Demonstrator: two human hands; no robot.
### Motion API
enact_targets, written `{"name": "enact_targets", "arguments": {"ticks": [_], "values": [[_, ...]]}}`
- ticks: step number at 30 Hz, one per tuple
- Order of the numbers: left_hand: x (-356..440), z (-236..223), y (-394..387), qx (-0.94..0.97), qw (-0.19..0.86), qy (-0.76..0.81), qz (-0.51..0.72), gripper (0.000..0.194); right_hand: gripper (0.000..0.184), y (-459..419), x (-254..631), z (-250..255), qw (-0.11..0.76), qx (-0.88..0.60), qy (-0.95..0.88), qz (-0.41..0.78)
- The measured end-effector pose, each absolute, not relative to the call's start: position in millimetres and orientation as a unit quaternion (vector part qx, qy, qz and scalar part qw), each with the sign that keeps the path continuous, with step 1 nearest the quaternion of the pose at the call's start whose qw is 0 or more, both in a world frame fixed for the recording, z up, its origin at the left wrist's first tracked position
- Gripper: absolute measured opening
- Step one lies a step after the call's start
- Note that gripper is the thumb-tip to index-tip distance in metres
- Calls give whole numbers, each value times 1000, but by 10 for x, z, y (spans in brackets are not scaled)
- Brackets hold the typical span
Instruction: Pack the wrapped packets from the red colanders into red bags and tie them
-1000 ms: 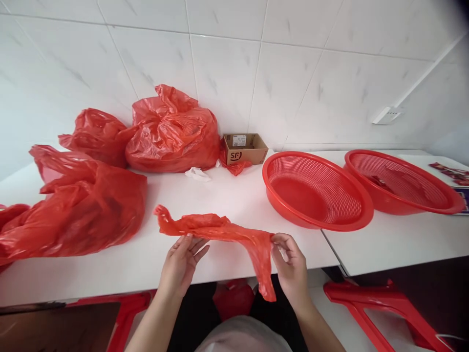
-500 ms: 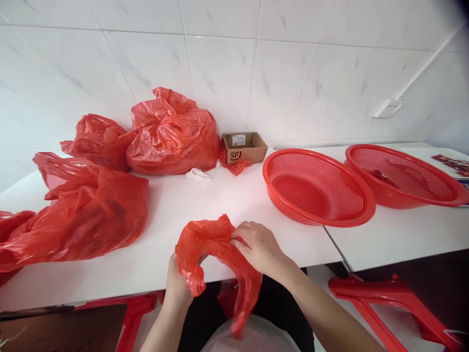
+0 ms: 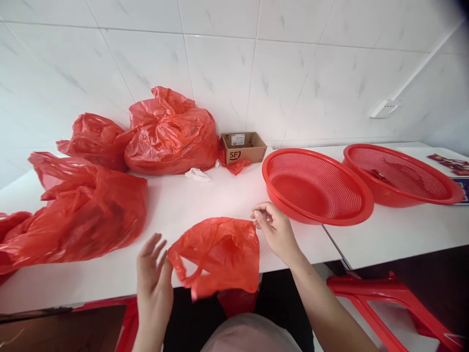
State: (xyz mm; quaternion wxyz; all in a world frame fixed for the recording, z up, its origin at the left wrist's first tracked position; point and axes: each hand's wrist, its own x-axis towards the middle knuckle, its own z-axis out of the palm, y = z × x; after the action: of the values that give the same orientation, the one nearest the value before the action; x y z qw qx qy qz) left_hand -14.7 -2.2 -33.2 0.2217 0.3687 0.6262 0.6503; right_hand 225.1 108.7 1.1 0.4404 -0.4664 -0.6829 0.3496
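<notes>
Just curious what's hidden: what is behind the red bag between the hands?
Around the red bag, white tabletop and, below it, something red show; whatever lies directly behind is covered.

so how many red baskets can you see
2: one basket just beyond the right hand, a second basket to the right of the first.

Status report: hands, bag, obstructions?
Right hand pinches bag by a corner. Left hand opposite, grip unclear. Bag spread between them; nothing visibly in the way.
</notes>
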Motion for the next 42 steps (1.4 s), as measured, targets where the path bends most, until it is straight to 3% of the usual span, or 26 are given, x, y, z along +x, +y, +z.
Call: {"name": "enact_targets", "arguments": {"ticks": [3, 5, 7, 10, 13, 16, 20, 23, 26, 30, 34, 35, 37, 40, 42], "values": [[-22, -282, -95, 496, 41, 618, 608, 58, 15, 921, 2134, 112, 462, -437, -698, 329], [43, -314, -74, 584, 18, 625, 517, 52, 11, 765, 2053, 197, 462, -391, -724, 331], [80, -384, 2, 624, 93, 638, 442, 46, 11, 607, 1972, 233, 426, -341, -759, 356], [89, -463, 166, 566, 289, 646, 423, 43, 10, 472, 1878, 121, 314, -312, -814, 376], [82, -429, 284, 505, 412, 617, 441, 34, 12, 530, 1873, -110, 216, -348, -868, 279], [111, -325, 293, 455, 506, 565, 467, 11, 20, 698, 1955, -252, 214, -385, -875, 201], [147, -212, 212, 325, 624, 484, 520, 21, 27, 899, 2081, -231, 252, -413, -844, 231], [-16, -145, 176, 102, 659, 435, 605, 16, 38, 1011, 2173, -195, 198, -468, -825, 249], [-370, -79, 203, 2, 580, 462, 671, 15, 49, 1064, 2267, -148, 82, -483, -838, 239], [-671, -9, 244, 140, 438, 568, 683, 7, 58, 1030, 2291, 11, 14, -426, -877, 223], [-312, 86, 88, 345, 128, 622, 691, 30, 58, 1029, 2194, 162, -11, -439, -883, 165], [-156, 97, 34, 445, 30, 622, 643, 24, 52, 1040, 2168, 180, -20, -442, -883, 159], [124, 78, -21, 643, -64, 588, 486, 8, 38, 1060, 2130, 191, -38, -438, -884, 156], [240, -48, 130, 775, -114, 584, 212, 15, 31, 1063, 2136, 167, -43, -423, -894, 144], [58, -134, 349, 762, -104, 623, 144, 23, 39, 1045, 2190, 132, -50, -416, -897, 143]]}}
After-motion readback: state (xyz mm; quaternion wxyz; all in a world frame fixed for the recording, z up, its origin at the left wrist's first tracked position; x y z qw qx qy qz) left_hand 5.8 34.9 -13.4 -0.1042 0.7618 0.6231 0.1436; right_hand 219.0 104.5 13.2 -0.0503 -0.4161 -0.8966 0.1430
